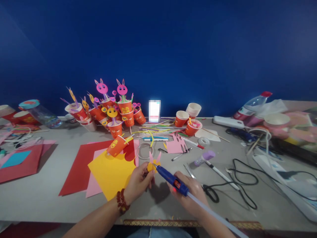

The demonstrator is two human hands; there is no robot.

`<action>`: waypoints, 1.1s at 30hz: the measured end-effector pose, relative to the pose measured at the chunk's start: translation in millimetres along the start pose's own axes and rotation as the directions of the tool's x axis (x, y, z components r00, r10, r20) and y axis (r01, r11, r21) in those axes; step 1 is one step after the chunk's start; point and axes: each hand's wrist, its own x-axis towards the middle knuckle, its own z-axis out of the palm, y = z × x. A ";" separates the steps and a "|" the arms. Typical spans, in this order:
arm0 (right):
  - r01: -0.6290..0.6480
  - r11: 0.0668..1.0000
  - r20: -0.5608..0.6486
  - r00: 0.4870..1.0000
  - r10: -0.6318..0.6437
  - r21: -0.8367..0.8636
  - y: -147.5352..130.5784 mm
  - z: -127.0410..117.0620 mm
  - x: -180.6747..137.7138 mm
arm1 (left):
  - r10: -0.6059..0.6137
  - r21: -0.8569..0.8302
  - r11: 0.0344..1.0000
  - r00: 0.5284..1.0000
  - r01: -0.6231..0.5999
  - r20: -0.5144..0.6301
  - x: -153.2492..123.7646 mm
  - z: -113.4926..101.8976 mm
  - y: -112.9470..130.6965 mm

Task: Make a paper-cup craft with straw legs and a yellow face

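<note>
My left hand (pixel 138 182) pinches a small yellow paper circle with pink ears (pixel 153 162), held just above the table. My right hand (pixel 192 195) grips a blue glue gun (pixel 170 180) with a white glue stick running back along my forearm. The gun's nozzle touches the paper circle. A red bead bracelet (pixel 122 201) sits on my left wrist. Under my left hand lie yellow (pixel 111 173), pink and red paper sheets (pixel 79 165).
Several red paper cups with paper rabbit heads (pixel 111 109) cluster at the back. Scissors (pixel 198 180), a purple glue stick (pixel 204 158), pens, tape rolls, coloured straws and black cables (pixel 244 178) lie to the right. A plastic bottle (pixel 251 105) and cup stacks (pixel 193 109) stand further back.
</note>
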 end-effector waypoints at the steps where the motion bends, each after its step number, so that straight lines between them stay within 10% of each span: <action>1: -0.001 1.000 -0.001 1.000 0.001 -0.002 -0.5 -0.2 0.6 | -0.004 -0.002 1.000 1.000 0.004 0.000 0.0 0.1 -0.2; 33: -0.029 0.993 -0.006 1.000 0.028 -0.115 14.5 3.1 -8.9 | 0.010 -0.045 0.999 1.000 -0.011 -0.012 -0.1 -1.5 -1.8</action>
